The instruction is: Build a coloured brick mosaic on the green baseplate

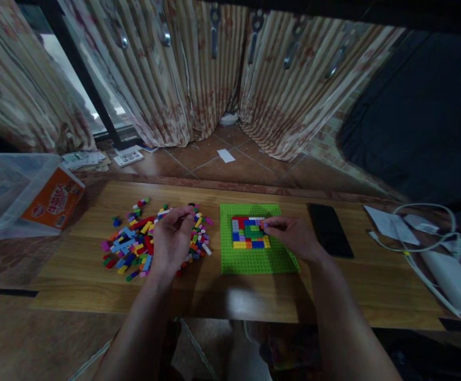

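Note:
My right hand (291,235) pinches a small toy brick, seemingly orange (261,224), at the upper right corner of a brick rectangle (241,244). That rectangle, in red, white, yellow, blue and green, is built on a light green studded baseplate (260,264). Over the right part of a heap of loose bricks (135,246) is my left hand (172,238). Its thumb and fingers are closed together, near a dark brick at the heap's far edge. Whether anything sits between those fingertips is hidden.
A black phone (331,230) lies right of the baseplate on the wooden table (210,293). Farther right are a white cable (424,207), papers (389,223) and a white box-like device (454,283). A clear plastic bin (16,196) with an orange label stands at the left.

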`<state>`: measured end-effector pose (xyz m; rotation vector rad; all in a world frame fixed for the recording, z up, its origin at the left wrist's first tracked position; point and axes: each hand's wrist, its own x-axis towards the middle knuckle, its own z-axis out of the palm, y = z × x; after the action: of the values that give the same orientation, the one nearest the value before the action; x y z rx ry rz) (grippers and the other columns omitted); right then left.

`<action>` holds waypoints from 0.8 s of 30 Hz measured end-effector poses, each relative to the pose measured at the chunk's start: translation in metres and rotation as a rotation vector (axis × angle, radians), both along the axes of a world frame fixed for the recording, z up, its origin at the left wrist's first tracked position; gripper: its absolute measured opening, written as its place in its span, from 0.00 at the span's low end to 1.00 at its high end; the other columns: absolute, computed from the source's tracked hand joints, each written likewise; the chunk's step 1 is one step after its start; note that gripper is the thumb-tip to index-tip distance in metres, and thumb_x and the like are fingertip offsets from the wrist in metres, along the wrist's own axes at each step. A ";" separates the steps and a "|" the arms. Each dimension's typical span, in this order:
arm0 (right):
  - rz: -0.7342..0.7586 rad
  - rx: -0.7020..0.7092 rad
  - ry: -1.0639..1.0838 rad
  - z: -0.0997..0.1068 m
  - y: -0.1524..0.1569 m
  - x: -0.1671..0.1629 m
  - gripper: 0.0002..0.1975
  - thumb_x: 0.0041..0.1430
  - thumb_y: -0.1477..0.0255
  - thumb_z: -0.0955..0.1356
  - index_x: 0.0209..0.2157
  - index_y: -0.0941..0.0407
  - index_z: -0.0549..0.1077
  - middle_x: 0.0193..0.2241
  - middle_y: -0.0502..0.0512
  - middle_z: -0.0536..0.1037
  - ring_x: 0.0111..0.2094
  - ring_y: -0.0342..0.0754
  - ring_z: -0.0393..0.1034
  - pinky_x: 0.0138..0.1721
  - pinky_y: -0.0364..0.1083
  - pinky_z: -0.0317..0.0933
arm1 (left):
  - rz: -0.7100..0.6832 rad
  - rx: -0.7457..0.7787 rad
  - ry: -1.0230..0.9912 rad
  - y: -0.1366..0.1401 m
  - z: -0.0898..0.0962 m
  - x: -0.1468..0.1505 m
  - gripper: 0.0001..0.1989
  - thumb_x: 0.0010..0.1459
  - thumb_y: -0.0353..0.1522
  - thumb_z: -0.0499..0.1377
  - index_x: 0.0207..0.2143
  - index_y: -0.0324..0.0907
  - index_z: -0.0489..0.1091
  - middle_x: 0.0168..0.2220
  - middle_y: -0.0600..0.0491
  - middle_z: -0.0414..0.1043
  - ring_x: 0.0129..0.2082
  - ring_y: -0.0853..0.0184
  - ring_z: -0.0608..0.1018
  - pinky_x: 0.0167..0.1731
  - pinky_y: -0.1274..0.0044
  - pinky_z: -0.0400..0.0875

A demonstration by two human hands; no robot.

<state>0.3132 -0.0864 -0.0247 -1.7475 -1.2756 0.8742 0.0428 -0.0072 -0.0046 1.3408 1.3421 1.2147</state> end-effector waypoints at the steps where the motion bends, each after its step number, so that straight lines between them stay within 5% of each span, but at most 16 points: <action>1: -0.004 0.001 -0.012 -0.001 0.000 -0.001 0.10 0.52 0.66 0.72 0.35 0.54 0.82 0.37 0.55 0.84 0.39 0.52 0.77 0.46 0.53 0.68 | 0.000 -0.001 -0.001 0.000 0.000 0.000 0.08 0.50 0.29 0.61 0.35 0.40 0.78 0.35 0.52 0.80 0.37 0.64 0.80 0.42 0.74 0.74; 24: -0.066 0.006 -0.210 0.003 0.002 -0.015 0.08 0.48 0.70 0.71 0.33 0.54 0.81 0.29 0.53 0.83 0.30 0.50 0.77 0.32 0.47 0.69 | -0.033 0.003 -0.009 -0.003 0.001 0.000 0.10 0.54 0.31 0.60 0.37 0.38 0.78 0.35 0.52 0.80 0.35 0.66 0.79 0.39 0.77 0.71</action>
<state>0.2981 -0.0840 -0.0215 -1.9048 -1.3433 0.6620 0.0425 -0.0100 -0.0039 1.3529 1.3068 1.1995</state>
